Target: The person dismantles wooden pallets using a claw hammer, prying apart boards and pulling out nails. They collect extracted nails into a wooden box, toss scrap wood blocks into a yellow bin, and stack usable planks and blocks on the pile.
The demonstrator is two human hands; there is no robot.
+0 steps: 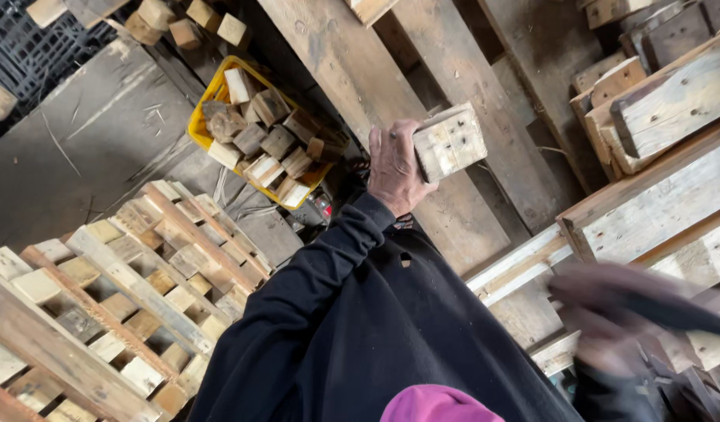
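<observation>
My left hand [393, 168], at the end of a black sleeve, grips a pale square wooden block [450, 142] with nail marks on its face. It holds the block up over long wooden planks [352, 70]. My right hand [602, 344] is at the lower right, smeared by motion blur. A dark elongated thing [665, 309] lies across it, but the blur hides whether the hand holds it. That hand is next to pale pallet boards [649, 219].
A yellow crate [197, 117] full of several wooden blocks sits at the upper left on a dark floor. A stack of pallets [118, 297] with block spacers fills the lower left. More pallet timbers [673, 94] rise at the upper right. Loose blocks [188, 27] lie along the top.
</observation>
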